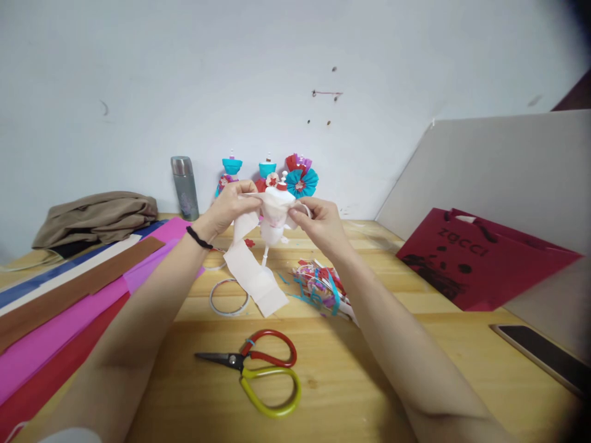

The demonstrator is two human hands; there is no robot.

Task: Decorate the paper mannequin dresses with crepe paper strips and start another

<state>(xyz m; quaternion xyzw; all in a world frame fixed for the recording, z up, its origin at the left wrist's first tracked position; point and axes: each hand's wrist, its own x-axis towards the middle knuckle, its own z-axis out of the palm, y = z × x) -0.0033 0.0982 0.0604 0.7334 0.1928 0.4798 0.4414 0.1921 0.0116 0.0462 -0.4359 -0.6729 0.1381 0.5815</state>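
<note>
- Strip (256, 280), pale, is pinched by fingers of left hand (233, 206) and right hand (321, 224), probably to keep it taut across white dress form (279, 195).
- Dress form sits at 12 o'clock from scissors (252, 371), seemingly parked within reach.
- Form's base is hidden, apparently behind strip's loose end; back unseen.

Left hand (237, 200): bare. Left wrist (209, 227): one black wristband (199, 238), narrow, soft-looking, slightly uneven outline, worn as single loop. Left forearm (159, 301): bare. White curved edge (71, 436) beside lower left arm, cropped; whether sleeve, cannot tell. Right hand (321, 223), right forearm (397, 323): bare.
</note>
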